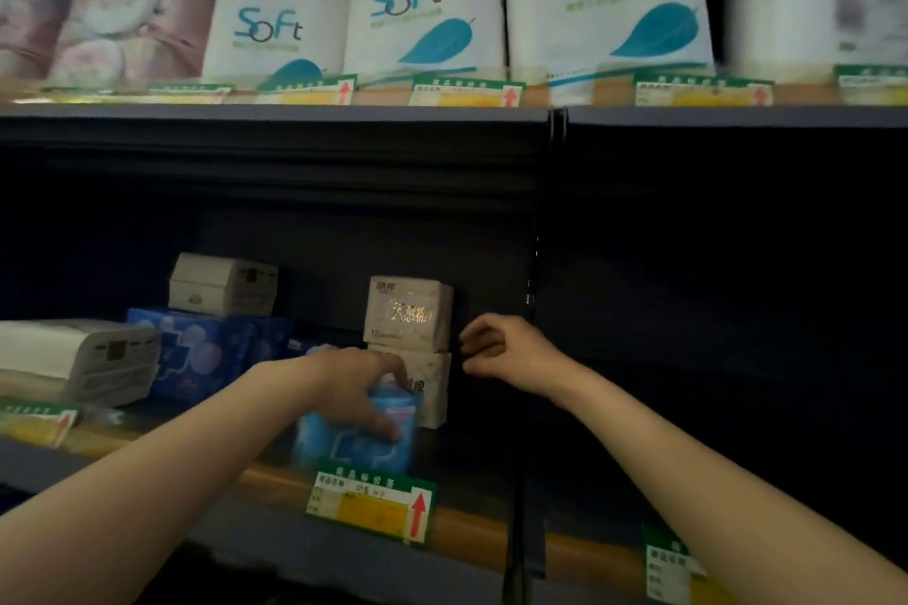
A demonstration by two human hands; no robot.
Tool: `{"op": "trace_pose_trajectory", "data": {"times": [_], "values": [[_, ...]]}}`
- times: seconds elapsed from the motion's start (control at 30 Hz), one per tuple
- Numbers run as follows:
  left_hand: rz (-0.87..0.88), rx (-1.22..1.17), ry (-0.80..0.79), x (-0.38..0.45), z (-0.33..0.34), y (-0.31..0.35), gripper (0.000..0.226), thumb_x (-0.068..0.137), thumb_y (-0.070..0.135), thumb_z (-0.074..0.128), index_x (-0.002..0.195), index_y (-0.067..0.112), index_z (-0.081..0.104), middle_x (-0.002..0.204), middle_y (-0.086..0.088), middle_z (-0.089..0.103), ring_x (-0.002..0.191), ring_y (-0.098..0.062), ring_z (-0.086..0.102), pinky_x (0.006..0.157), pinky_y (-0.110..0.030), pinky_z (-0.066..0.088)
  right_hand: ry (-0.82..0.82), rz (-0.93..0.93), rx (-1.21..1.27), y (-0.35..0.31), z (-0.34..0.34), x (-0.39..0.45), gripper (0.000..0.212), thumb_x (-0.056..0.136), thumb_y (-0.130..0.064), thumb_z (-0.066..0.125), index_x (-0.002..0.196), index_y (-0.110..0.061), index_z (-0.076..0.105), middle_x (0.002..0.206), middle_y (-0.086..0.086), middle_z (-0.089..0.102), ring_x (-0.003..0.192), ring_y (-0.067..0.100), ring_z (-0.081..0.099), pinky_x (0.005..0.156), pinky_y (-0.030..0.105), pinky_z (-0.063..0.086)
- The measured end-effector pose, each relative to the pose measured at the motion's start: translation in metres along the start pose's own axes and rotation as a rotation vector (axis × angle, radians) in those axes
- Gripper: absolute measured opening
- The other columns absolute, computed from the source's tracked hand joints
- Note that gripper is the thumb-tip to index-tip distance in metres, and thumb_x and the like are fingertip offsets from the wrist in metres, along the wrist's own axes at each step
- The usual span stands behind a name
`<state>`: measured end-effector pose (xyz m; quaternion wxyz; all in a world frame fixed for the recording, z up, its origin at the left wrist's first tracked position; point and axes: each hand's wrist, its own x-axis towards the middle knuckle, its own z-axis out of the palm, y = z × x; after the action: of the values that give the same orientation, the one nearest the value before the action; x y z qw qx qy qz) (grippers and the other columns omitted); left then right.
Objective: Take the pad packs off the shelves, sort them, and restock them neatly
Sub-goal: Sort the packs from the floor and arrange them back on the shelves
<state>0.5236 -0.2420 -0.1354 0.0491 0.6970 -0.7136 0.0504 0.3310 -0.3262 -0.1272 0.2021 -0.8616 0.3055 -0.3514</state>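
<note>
My left hand (361,391) grips a light blue pad pack (358,442) from above at the front of the lower shelf (471,531). Just behind it stand two beige packs, one stacked on the other (408,314). My right hand (496,349) hovers to the right of that stack with its fingers loosely curled, holding nothing. Further left lie dark blue patterned pad packs (196,354) with a white pack (223,283) on top, and a larger white pack (83,359) at the far left.
The upper shelf carries white "Soft" tissue roll packs (427,10) and pink ones (123,25). Green and yellow price tags (373,504) line the shelf edges. A dark upright divider (528,310) splits the shelving; the bay to its right is dark.
</note>
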Motion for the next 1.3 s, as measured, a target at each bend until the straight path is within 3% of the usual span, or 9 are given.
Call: {"op": "trace_pose_trajectory", "data": {"times": [0.1,0.27,0.4,0.63,0.77,0.93,1.03,1.2,1.3], "values": [[-0.145,0.214,0.054,-0.005,-0.002,-0.032,0.068,0.079,0.04,0.069,0.136,0.038,0.032,0.133,0.003,0.048,0.119,-0.021,0.047,0.101,-0.037,0.037,0.031,-0.023,-0.351,-0.006,0.015,0.018,0.04,0.085,-0.014,0.066,0.123,-0.013,0.053,0.128,0.006,0.055,0.115,0.019,0.053,0.095,0.027,0.044],[-0.194,0.023,0.029,-0.009,0.005,-0.065,0.062,0.083,0.027,0.068,0.135,0.037,0.035,0.134,-0.003,0.045,0.118,-0.022,0.049,0.095,-0.035,0.046,-0.016,-0.101,-0.784,-0.025,0.054,0.066,0.073,0.088,-0.012,0.058,0.149,-0.021,0.019,0.159,0.002,-0.004,0.145,0.024,0.001,0.115,0.04,0.014],[-0.109,-0.092,0.048,-0.008,0.007,-0.069,0.063,0.086,0.021,0.065,0.139,0.031,0.033,0.138,-0.005,0.042,0.119,-0.023,0.048,0.091,-0.032,0.045,0.076,0.079,-0.863,-0.036,0.06,0.104,0.088,0.086,-0.015,0.063,0.151,-0.024,0.004,0.158,0.005,-0.012,0.145,0.025,-0.01,0.116,0.048,0.003],[-0.057,-0.062,0.051,-0.006,0.01,-0.068,0.068,0.087,0.021,0.064,0.144,0.028,0.027,0.144,-0.007,0.037,0.125,-0.025,0.044,0.093,-0.032,0.042,0.332,0.046,-0.782,-0.036,0.063,0.101,0.087,0.078,-0.032,0.073,0.145,-0.021,0.02,0.149,0.005,0.023,0.135,0.029,0.022,0.113,0.046,0.018],[-0.082,-0.05,0.05,-0.004,0.014,-0.07,0.071,0.086,0.022,0.064,0.144,0.032,0.025,0.144,-0.007,0.037,0.125,-0.027,0.044,0.101,-0.041,0.042,0.185,0.11,-0.697,-0.043,0.063,0.091,0.093,0.075,-0.03,0.076,0.146,-0.029,0.017,0.152,0.007,0.006,0.136,0.033,0.012,0.107,0.044,0.032],[-0.153,-0.012,0.103,-0.008,0.019,-0.062,0.065,0.087,0.022,0.063,0.141,0.033,0.027,0.143,-0.005,0.039,0.129,-0.03,0.039,0.106,-0.053,0.03,0.152,0.151,-0.859,-0.062,0.062,0.082,0.08,0.077,-0.03,0.073,0.141,-0.033,0.025,0.138,0.015,0.029,0.124,0.034,0.037,0.093,0.041,0.044],[-0.195,-0.005,0.298,-0.021,0.019,-0.055,0.067,0.086,0.025,0.064,0.14,0.03,0.025,0.141,-0.006,0.036,0.132,-0.032,0.03,0.104,-0.059,0.025,0.26,0.082,-0.815,-0.075,0.079,0.066,0.081,0.076,-0.042,0.072,0.141,-0.029,0.026,0.135,0.013,0.033,0.119,0.032,0.043,0.091,0.04,0.045],[-0.174,-0.497,1.084,-0.05,0.011,-0.051,0.054,0.081,0.035,0.067,0.125,0.029,0.038,0.125,0.0,0.041,0.118,-0.025,0.038,0.094,-0.047,0.035,0.629,-0.034,-0.601,-0.11,0.076,0.03,0.081,0.07,-0.048,0.073,0.135,-0.022,0.033,0.131,0.013,0.041,0.119,0.031,0.04,0.094,0.04,0.038],[0.047,-0.863,1.115,-0.078,-0.005,-0.065,0.047,0.073,0.028,0.077,0.108,0.033,0.046,0.115,0.004,0.05,0.11,-0.017,0.049,0.086,-0.034,0.045,0.679,-0.037,-0.58,-0.139,0.058,0.002,0.073,0.068,-0.051,0.072,0.127,-0.024,0.038,0.13,0.01,0.043,0.12,0.034,0.035,0.095,0.041,0.032]]}}
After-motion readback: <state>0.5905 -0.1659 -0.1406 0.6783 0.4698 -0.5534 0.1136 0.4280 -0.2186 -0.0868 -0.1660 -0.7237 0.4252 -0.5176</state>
